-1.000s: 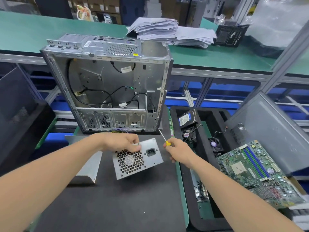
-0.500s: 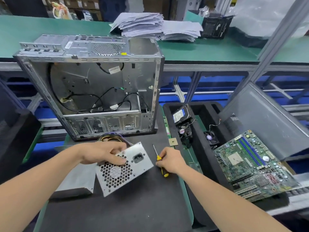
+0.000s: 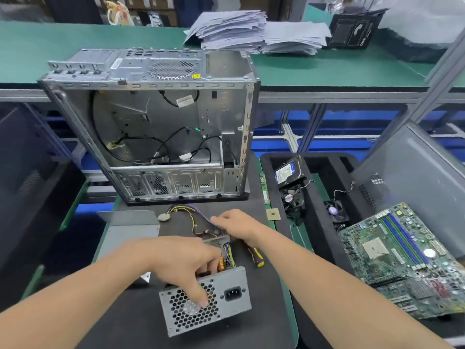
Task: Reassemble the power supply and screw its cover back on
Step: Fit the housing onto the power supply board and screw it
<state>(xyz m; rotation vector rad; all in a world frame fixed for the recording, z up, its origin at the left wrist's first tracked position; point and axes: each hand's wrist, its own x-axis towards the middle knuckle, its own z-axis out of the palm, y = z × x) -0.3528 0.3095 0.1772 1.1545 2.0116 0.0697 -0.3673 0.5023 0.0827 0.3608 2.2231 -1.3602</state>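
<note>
Left grip [image 3: 186, 263] clamps the power supply [image 3: 226, 301] front wall, directly beneath it. Right grip [image 3: 236, 225] touches the wires [image 3: 191, 217] beyond; its closure cannot be determined. Risk: loose wires may be pinched when the cover [image 3: 130, 230], left of both grips, is fitted.

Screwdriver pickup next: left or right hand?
Right, I'd say. The screwdriver lies on the mat right beside the right hand, which is only at the wire bundle. The left hand grips the power supply at its fan grille and would have to let go and cross over.
</note>
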